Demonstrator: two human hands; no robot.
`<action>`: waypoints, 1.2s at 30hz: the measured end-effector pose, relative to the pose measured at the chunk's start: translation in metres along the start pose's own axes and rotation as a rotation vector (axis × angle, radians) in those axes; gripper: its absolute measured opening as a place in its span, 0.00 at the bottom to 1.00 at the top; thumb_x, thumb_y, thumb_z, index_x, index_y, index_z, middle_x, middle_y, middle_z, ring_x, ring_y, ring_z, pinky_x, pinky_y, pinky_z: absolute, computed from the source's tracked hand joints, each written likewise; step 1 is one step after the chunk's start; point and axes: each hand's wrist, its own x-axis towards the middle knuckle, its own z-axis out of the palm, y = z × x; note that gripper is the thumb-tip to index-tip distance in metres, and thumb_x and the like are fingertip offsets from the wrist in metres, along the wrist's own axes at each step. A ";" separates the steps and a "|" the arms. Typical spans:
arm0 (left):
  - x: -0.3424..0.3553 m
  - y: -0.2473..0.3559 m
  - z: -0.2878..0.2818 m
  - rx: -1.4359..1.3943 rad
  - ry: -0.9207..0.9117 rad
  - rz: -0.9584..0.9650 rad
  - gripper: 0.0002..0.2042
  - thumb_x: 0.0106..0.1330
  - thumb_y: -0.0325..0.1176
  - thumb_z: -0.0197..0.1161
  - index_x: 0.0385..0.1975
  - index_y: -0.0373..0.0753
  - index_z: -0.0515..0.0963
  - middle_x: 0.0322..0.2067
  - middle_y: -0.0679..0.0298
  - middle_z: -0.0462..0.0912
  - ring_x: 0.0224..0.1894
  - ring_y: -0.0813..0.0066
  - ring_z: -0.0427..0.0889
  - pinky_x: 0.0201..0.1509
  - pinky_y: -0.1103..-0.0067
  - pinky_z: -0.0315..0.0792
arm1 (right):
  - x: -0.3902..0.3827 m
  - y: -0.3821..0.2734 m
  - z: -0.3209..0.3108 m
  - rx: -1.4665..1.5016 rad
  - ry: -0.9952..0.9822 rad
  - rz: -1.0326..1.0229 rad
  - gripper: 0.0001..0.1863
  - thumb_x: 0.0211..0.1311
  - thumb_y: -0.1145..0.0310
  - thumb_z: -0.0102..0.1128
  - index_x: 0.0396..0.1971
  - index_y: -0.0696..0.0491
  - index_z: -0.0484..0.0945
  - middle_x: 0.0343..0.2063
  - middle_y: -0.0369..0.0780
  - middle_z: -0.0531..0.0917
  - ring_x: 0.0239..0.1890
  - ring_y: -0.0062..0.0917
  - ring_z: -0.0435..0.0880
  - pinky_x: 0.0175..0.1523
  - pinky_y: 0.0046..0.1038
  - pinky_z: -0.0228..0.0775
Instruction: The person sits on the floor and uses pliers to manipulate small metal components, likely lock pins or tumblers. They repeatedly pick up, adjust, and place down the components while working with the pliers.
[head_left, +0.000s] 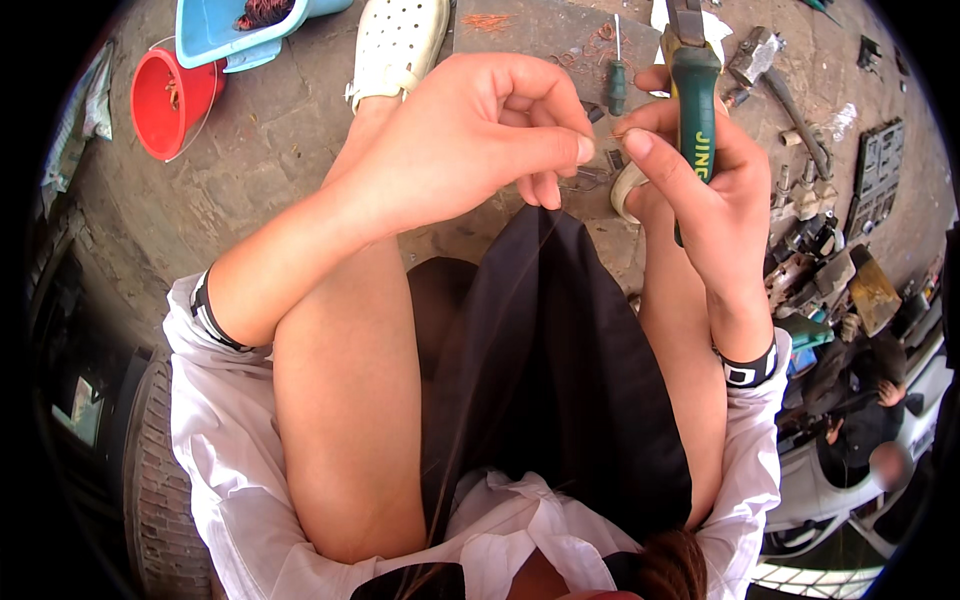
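Observation:
My right hand (712, 185) is wrapped round green-handled pliers (695, 100), whose metal jaws point away at the top. Its thumb and index finger also pinch together, and a thin copper-coloured strand (617, 136) seems to show at their tips. Close beside it, my left hand (490, 130) has thumb and fingers closed in a pinch. Whatever the left fingertips hold is too small to make out. Both hands are above my knees, their fingertips a short gap apart.
Copper wire bits (487, 21) and a green-handled screwdriver (616, 85) lie on a board ahead. A hammer (770, 75), a black tool case (876, 178) and metal parts lie right. A red bucket (170, 105) and blue basin (230, 35) stand left. A person (865, 420) is far right.

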 end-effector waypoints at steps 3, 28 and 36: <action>0.000 -0.001 -0.001 -0.014 -0.024 0.022 0.05 0.65 0.29 0.63 0.33 0.34 0.78 0.23 0.67 0.81 0.23 0.83 0.81 0.28 0.87 0.75 | -0.001 0.000 0.000 0.141 -0.023 0.110 0.05 0.58 0.75 0.65 0.33 0.59 0.83 0.43 0.40 0.80 0.48 0.23 0.77 0.51 0.25 0.67; -0.003 -0.003 -0.009 -0.279 -0.152 -0.202 0.07 0.64 0.29 0.62 0.36 0.31 0.81 0.28 0.62 0.83 0.22 0.80 0.80 0.25 0.84 0.75 | 0.004 0.004 0.003 -0.224 -0.087 -0.239 0.07 0.47 0.75 0.66 0.28 0.58 0.82 0.37 0.39 0.76 0.37 0.24 0.78 0.42 0.23 0.69; -0.001 -0.004 -0.007 -0.272 -0.155 -0.186 0.08 0.64 0.29 0.62 0.36 0.31 0.81 0.28 0.63 0.83 0.23 0.80 0.81 0.26 0.84 0.74 | 0.000 -0.003 0.002 -0.061 -0.088 0.008 0.06 0.52 0.76 0.61 0.31 0.60 0.82 0.40 0.40 0.79 0.38 0.22 0.79 0.42 0.22 0.69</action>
